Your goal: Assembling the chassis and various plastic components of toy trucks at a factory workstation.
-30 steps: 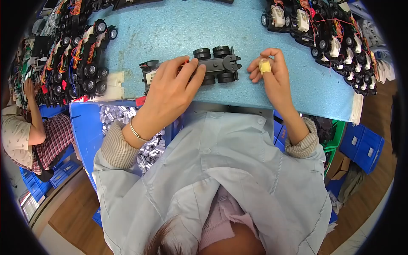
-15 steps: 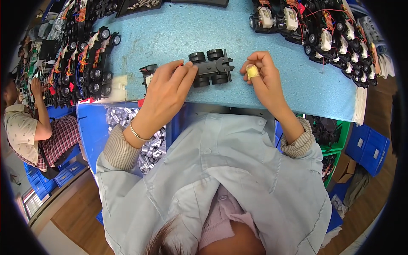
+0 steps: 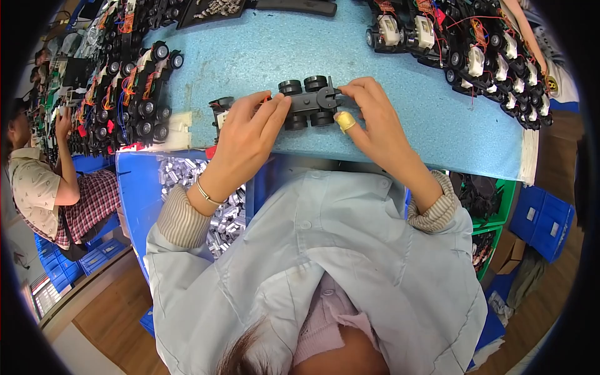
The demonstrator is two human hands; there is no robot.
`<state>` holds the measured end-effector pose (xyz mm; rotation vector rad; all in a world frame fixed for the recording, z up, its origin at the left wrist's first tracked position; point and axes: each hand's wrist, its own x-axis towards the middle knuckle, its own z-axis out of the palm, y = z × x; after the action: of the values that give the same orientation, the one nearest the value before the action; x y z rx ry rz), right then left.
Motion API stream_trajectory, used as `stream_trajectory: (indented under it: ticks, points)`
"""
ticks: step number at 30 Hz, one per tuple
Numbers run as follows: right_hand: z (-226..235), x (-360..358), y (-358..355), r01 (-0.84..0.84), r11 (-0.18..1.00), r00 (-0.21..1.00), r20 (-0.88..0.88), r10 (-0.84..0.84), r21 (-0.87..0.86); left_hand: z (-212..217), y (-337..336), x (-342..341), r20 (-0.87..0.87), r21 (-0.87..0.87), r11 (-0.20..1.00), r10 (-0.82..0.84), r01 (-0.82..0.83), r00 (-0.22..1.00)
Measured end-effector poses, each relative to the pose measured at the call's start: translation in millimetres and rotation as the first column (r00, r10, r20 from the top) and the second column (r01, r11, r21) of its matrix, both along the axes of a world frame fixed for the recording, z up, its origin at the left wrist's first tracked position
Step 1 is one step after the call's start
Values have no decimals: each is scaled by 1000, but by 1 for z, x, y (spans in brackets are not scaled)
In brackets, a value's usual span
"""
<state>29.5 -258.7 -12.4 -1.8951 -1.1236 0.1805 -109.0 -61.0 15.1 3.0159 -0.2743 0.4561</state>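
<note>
A black toy truck chassis [image 3: 307,102] with several thick black wheels lies lengthwise on the blue bench mat, close to me. My left hand [image 3: 249,128] is closed over its left part, thumb and fingers bent around the body, so the middle of the chassis is hidden. A front wheel and a white piece show beyond that hand on the left. At the other end, my right hand [image 3: 370,112] has its index finger and thumb at the chassis's right edge, taking hold of it. Yellow tape [image 3: 345,122] wraps the right thumb.
Rows of wired chassis stand on the left [image 3: 142,100] and far right [image 3: 478,59]. A black tray [image 3: 209,11] of small metal parts lies at the back. Below the bench edge sit a blue bin [image 3: 134,181] of silvery parts and green bins [image 3: 503,209]. Another person [image 3: 47,187] works at far left.
My right hand has moved left from beside the chassis to its right end, and its fingers now touch it. My left hand stays on the chassis.
</note>
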Motion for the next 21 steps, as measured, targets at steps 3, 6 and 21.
stream_trajectory:
  ticks: [3, 6, 21]
  points:
    - [11, 0, 6, -5, 1000, 997, -81, 7, 18, -1, 0, 0, 23, 6, 1000, -4, 4, 1000]
    - [6, 8, 11, -35, 998, 996, -77, 38, 49, -1, 0, 0, 27, 9, 1000, -10, 10, 1000]
    - [17, 24, 21, -170, 984, 942, -283, 180, 61, 0, 4, 0, 16, 5, 999, -35, 35, 999]
